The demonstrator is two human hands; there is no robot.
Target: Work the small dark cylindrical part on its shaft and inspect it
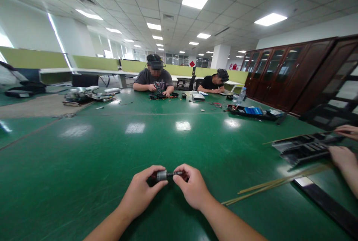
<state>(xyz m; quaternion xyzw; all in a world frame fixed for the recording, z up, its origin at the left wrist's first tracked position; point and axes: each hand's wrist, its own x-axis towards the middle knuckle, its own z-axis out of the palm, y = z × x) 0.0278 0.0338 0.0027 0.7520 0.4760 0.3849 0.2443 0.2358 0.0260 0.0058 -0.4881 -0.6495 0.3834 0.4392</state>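
A small silver cylinder (161, 175) with a thin dark shaft sits between my two hands, just above the green table (112, 151). My left hand (144, 187) grips the cylinder from the left, thumb below and fingers above, hiding its left end. On the other side, my right hand (191, 185) pinches the ribbed dark end of the shaft (176, 173) between thumb and fingers. The shaft lies about level and meets the cylinder's right face.
Thin yellowish rods (263, 186) and a long black bar (327, 203) lie at right. Another person's hands (344, 155) touch black slotted parts (304, 151). Two people work across the table. A black tray (251, 112) and a bottle (242, 95) stand far right.
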